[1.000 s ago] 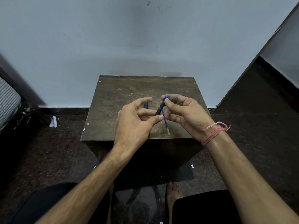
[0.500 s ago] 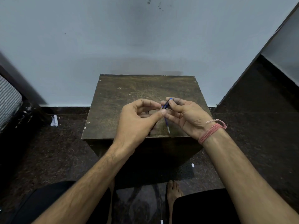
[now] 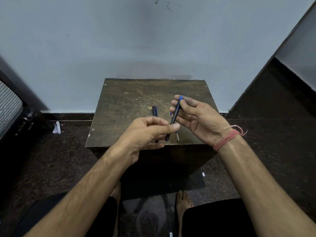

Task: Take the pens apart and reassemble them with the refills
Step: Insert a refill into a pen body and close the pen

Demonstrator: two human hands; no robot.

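Both hands pinch one dark pen (image 3: pixel 174 117) above the stool's (image 3: pixel 130 106) front edge: right hand (image 3: pixel 196 118) up top, left hand (image 3: pixel 147 134) lower down. A loose refill (image 3: pixel 177 136) lies right at that edge, so one nudge could knock it off.

Dark pen (image 3: pixel 174 117) with blue ends, tilted, held aloft, second dark pen piece (image 3: pixel 155 111) and refill (image 3: pixel 177 136) on table

Count so far: two hands, left (image 3: pixel 147 132) and right (image 3: pixel 196 117), one dark pen (image 3: pixel 174 117) held up, one more pen piece (image 3: pixel 155 111) on the one table (image 3: pixel 123 106), plus one thin refill (image 3: pixel 177 136) near the front edge.
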